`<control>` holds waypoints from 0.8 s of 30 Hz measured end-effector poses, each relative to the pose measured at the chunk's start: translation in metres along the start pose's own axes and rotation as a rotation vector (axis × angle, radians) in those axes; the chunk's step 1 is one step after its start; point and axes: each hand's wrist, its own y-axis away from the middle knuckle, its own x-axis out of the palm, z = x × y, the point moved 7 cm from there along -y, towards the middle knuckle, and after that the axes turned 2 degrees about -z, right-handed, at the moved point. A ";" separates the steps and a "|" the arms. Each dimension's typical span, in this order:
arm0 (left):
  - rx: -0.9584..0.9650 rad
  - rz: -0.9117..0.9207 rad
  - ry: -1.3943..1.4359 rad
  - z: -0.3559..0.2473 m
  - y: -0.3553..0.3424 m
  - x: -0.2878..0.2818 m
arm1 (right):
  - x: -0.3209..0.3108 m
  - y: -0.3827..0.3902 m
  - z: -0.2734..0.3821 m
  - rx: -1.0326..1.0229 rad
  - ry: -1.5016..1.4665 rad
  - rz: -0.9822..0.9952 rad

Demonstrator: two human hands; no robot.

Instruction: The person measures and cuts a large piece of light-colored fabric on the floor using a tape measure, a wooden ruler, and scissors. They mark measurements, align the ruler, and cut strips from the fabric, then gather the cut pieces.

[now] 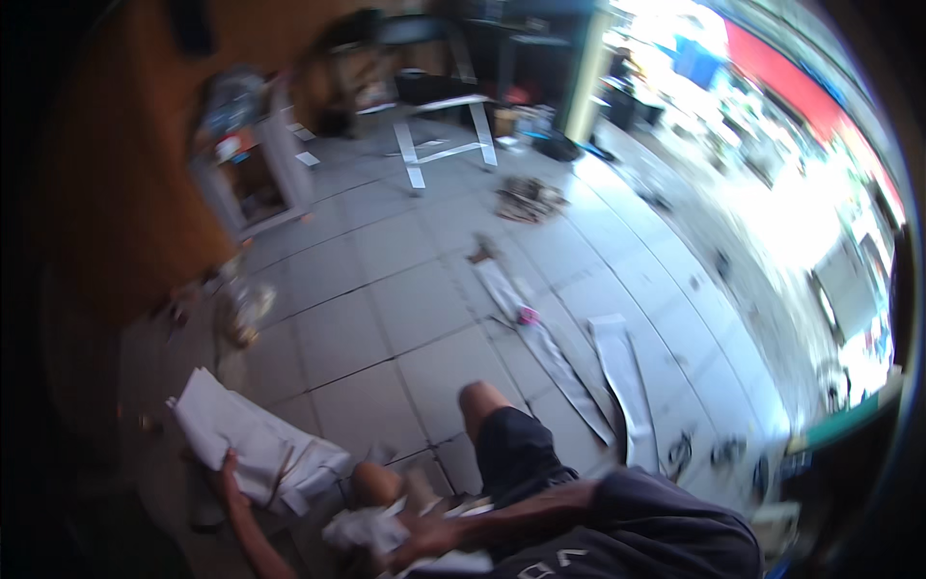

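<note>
My left hand (230,481) is closed on the lower edge of a bundle of white, paper-like sheets (231,425) at the lower left. A thin brownish strip or tie lies across the bundle's right part. Close to my body, my right hand (422,537) grips crumpled white sheet material (371,531). Motion blurs that hand, and its fingertips are partly hidden in the folds. My bent knees, one in dark shorts (521,444), rise just beyond my right forearm.
Two long white strips (627,386) lie on the tiled floor (357,328) at right, one beside a small pink item (527,316). Farther off are a crumpled brown cloth (531,199), a metal-legged chair (439,101) and a pale open cabinet (256,174). Footwear-like dark items (728,451) lie at right.
</note>
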 end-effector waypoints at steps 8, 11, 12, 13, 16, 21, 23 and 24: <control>0.266 0.393 -0.178 -0.128 0.182 0.204 | 0.028 0.020 -0.004 -0.282 -0.026 0.077; -0.082 0.440 0.043 -0.072 0.242 0.253 | 0.014 0.075 0.015 -0.398 0.018 0.079; -0.117 0.417 -0.038 -0.056 0.258 0.265 | 0.012 0.096 0.019 -0.456 0.028 0.095; -0.112 0.493 -0.045 -0.046 0.277 0.283 | 0.007 0.117 0.021 -0.513 0.042 0.109; -0.234 0.577 0.049 -0.022 0.320 0.332 | -0.014 0.191 0.011 -0.727 0.089 0.101; -0.258 0.653 0.044 -0.037 0.351 0.367 | -0.206 0.422 -0.155 -0.639 -0.100 -1.288; -0.248 0.631 -0.021 -0.039 0.356 0.371 | -0.250 0.551 -0.288 -0.416 -0.481 -2.048; -0.221 0.595 -0.033 -0.039 0.359 0.373 | -0.245 0.610 -0.342 0.193 -0.335 -2.466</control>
